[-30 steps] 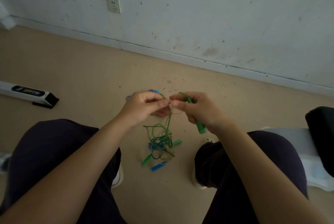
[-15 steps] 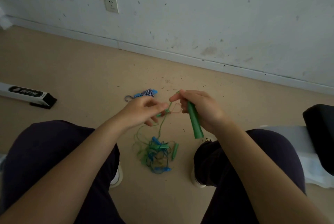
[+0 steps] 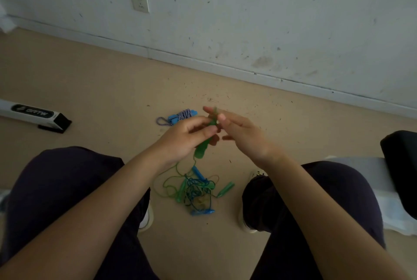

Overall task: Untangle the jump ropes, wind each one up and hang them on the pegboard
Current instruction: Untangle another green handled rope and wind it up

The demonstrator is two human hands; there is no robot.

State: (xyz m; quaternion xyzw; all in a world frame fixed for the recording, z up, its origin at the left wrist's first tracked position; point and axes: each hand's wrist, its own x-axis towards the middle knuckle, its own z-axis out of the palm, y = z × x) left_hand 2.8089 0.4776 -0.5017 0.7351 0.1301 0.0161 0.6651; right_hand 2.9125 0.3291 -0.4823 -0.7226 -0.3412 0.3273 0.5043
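I sit with the tangle of green and blue jump ropes (image 3: 196, 191) on the floor between my feet; several green and blue handles stick out of it. My left hand (image 3: 185, 139) grips a green handle (image 3: 200, 149) raised above the tangle, and its green cord trails down into the heap. My right hand (image 3: 242, 136) is right next to it, thumb and forefinger pinching the blurred green cord (image 3: 215, 111) at the handle's upper end, other fingers stretched. A wound blue-and-white rope (image 3: 180, 117) lies on the floor behind my hands.
A long white box (image 3: 29, 113) with a black end lies on the floor at the left. A black object (image 3: 401, 166) on a pale grey one (image 3: 361, 166) is at the right. The wall with a socket (image 3: 140, 1) is ahead. My knees flank the tangle.
The green handle passed from my right hand to my left hand. My right hand let go of the handle and now has only fingertips at its top. The tangle dropped lower onto the floor.
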